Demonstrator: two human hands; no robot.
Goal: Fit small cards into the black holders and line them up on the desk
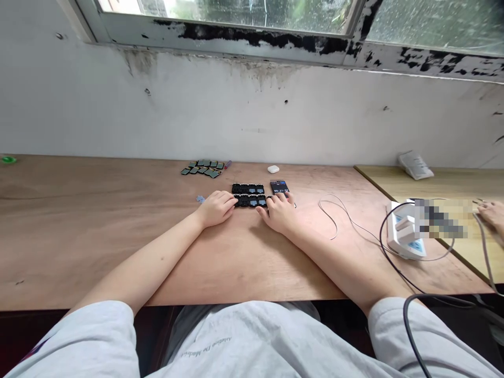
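Observation:
Two rows of small black plastic parts lie on the wooden table in front of me. Blue-grey pads show in the right-hand parts of both rows. At the left end of the nearer row, my left hand rests with its fingers bent and pressed together against the end part. My right hand lies over that row's right end, thumb out and fingers apart, partly hiding it. Just beyond its fingertips is a phone with digits on its dark screen. Small light-blue pieces lie beyond my left hand.
Several green square boards lie near the wall beside a purple-and-red stick. A white case sits behind the phone. Rightward are a thin cable, a power strip, a white packet and another person's hand.

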